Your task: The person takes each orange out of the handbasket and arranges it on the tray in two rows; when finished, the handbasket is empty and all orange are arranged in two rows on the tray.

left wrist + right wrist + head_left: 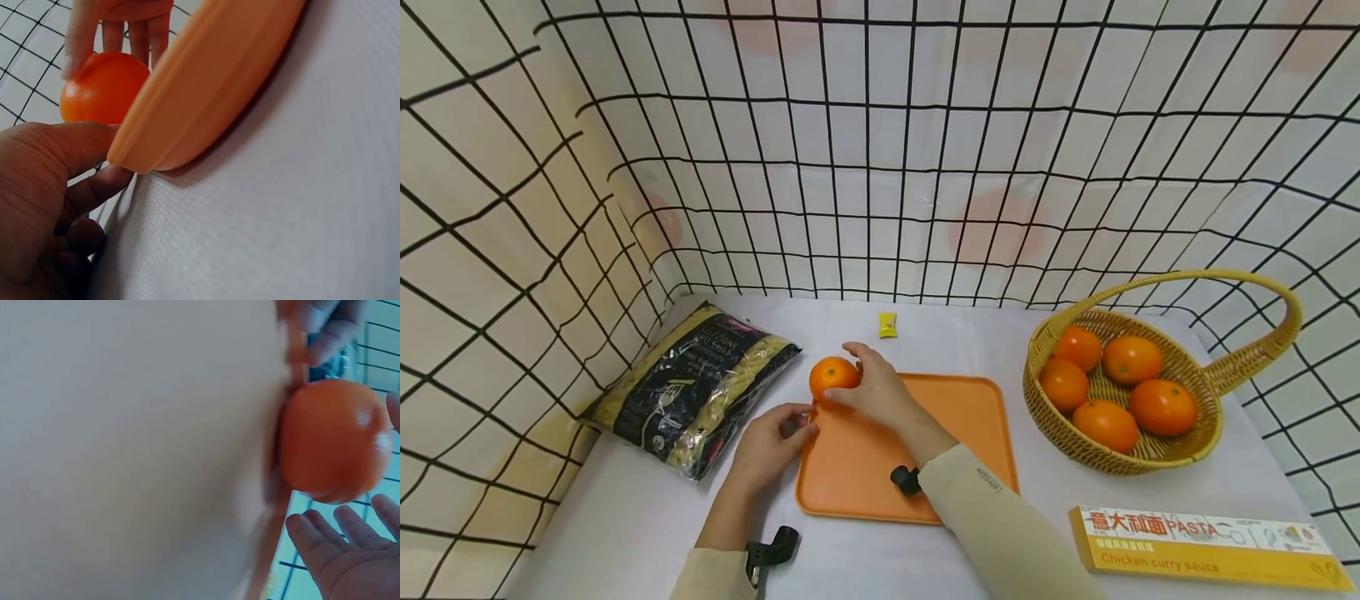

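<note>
The orange tray (917, 450) lies on the white table, its near-left corner facing me. My left hand (769, 450) pinches the tray's left edge, thumb and curled fingers on either side of the rim in the left wrist view. At the tray's far-left corner is a glossy orange (833, 378). My right hand (880, 390) reaches over the tray to this fruit, thumb and fingers spread about it. In the right wrist view its fingers (319, 540) are fairly straight, with a gap between them and the orange (334, 440).
A wicker basket (1037, 417) with several oranges stands at the right. In front of it lies a yellow pasta box (1213, 550). A bag of pasta (688, 392) lies at the left, a small yellow packet (887, 325) behind the tray. Black wire mesh (887, 137) encloses the back and sides.
</note>
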A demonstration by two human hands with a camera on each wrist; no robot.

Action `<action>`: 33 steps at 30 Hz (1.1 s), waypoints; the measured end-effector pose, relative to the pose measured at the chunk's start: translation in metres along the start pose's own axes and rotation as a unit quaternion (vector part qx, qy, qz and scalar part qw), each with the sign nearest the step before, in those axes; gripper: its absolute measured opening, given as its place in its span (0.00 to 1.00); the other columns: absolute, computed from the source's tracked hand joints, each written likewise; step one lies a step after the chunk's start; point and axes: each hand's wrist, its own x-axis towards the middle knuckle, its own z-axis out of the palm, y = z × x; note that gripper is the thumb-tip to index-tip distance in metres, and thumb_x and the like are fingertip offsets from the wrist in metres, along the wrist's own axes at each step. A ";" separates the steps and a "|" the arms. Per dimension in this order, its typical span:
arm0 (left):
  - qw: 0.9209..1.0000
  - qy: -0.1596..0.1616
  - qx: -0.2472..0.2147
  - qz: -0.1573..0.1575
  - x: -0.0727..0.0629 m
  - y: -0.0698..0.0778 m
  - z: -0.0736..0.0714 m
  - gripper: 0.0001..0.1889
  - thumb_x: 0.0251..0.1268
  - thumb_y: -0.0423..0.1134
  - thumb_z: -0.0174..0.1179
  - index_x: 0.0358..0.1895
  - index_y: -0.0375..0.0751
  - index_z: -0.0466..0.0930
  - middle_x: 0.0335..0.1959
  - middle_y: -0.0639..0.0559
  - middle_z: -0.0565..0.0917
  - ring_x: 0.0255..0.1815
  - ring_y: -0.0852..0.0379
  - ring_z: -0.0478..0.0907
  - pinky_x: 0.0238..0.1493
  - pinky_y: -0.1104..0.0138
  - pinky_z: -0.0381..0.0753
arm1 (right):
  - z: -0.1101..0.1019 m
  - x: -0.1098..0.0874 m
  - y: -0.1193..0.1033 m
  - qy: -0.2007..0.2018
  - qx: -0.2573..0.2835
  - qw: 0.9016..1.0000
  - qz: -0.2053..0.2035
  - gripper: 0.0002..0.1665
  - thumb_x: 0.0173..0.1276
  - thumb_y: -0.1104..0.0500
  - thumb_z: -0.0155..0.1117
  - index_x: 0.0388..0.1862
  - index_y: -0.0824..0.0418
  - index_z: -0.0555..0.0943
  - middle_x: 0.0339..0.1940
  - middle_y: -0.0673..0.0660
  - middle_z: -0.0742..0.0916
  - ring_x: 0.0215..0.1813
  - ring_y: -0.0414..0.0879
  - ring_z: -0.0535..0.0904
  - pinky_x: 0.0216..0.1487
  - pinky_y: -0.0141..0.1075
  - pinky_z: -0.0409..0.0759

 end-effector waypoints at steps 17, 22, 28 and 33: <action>1.000 0.005 -0.003 0.003 -0.003 0.001 0.004 0.15 0.64 0.43 0.71 0.53 0.51 0.86 0.38 0.56 0.85 0.36 0.60 0.74 0.41 0.65 0.73 | -0.049 -0.061 0.011 0.054 0.043 0.997 -0.027 0.50 0.61 0.45 0.78 0.79 0.44 0.64 0.77 0.49 0.71 0.77 0.52 0.69 0.74 0.52 0.71; 1.000 0.004 -0.002 0.004 -0.001 0.000 0.002 0.15 0.64 0.44 0.71 0.53 0.52 0.86 0.39 0.56 0.85 0.37 0.59 0.74 0.42 0.65 0.73 | -0.063 -0.075 0.011 0.057 0.040 0.997 -0.033 0.49 0.62 0.43 0.76 0.78 0.43 0.64 0.77 0.46 0.70 0.77 0.52 0.68 0.75 0.51 0.69; 1.000 0.003 -0.003 -0.001 -0.001 0.002 0.000 0.15 0.64 0.45 0.71 0.53 0.52 0.86 0.39 0.56 0.85 0.37 0.59 0.74 0.41 0.65 0.72 | -0.078 -0.091 0.013 0.059 0.044 0.997 -0.017 0.48 0.63 0.43 0.76 0.78 0.43 0.63 0.77 0.47 0.70 0.78 0.50 0.68 0.77 0.50 0.67; 1.000 0.003 -0.002 0.000 -0.002 0.004 0.000 0.15 0.64 0.44 0.71 0.53 0.51 0.86 0.38 0.55 0.85 0.36 0.59 0.74 0.40 0.66 0.72 | -0.087 -0.094 0.023 0.075 0.035 0.996 -0.026 0.48 0.63 0.47 0.77 0.78 0.49 0.64 0.77 0.51 0.71 0.77 0.52 0.68 0.76 0.50 0.67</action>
